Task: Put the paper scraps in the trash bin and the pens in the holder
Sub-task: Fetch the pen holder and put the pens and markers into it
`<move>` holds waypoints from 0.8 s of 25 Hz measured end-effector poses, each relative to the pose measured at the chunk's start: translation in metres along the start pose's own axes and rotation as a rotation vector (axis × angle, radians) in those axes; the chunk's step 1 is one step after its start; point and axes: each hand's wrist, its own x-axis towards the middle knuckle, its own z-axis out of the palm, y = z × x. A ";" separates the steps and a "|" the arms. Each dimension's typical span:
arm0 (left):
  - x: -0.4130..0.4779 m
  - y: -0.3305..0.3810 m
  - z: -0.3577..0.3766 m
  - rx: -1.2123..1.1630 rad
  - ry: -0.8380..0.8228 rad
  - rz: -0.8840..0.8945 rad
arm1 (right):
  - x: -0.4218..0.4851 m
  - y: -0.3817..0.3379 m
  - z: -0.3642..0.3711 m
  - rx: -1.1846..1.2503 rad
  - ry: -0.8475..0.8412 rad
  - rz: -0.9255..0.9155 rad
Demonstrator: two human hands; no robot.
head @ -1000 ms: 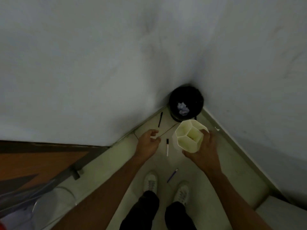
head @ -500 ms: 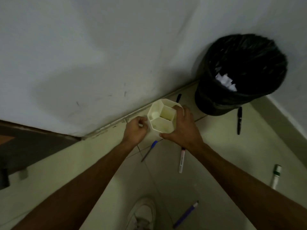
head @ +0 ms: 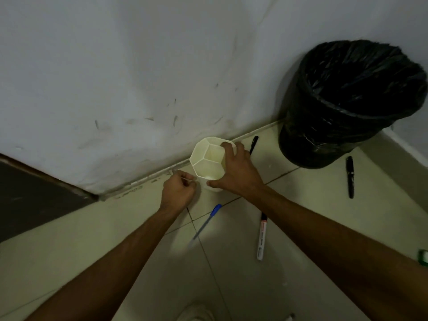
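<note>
1. The holder [head: 209, 162], a cream pot with hexagon cells, stands on the floor [head: 231, 262] against the foot of the wall [head: 139, 77]. My right hand [head: 236, 171] is clamped on it, fingers [head: 228, 147] hooked over its rim, thumb against its lower side.
2. At the holder's 8 o'clock my left hand [head: 179, 189] is curled tight. Something pale and thin shows at the fingertips; I cannot tell whether it is a scrap or a pen.
3. Pens lie loose around the holder: a black pen [head: 253, 144] at 2 o'clock just beside my right hand, a blue pen [head: 205, 224] at 6 o'clock, a white marker [head: 261, 237] at 5 o'clock, a black marker [head: 350, 177] at 3 o'clock near the bin's foot.
4. The trash bin [head: 347, 100], lined in black, stands at 2 o'clock in the corner, well apart from the holder.
5. I judge the step to be setting the holder in place. Next I would let go, pick up the nearest pen and drop it upright into a cell.
</note>
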 end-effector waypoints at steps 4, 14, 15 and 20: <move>-0.019 -0.006 0.013 0.240 -0.088 0.079 | -0.017 0.007 -0.022 -0.098 -0.073 -0.004; -0.066 0.029 0.040 0.216 -0.445 0.160 | -0.094 0.085 -0.045 -0.145 -0.145 0.214; -0.066 0.038 0.041 0.115 -0.451 0.154 | -0.095 0.086 -0.037 -0.171 -0.179 0.225; -0.076 0.072 0.042 -0.064 -0.421 0.269 | -0.102 0.091 -0.001 -0.146 -0.371 0.297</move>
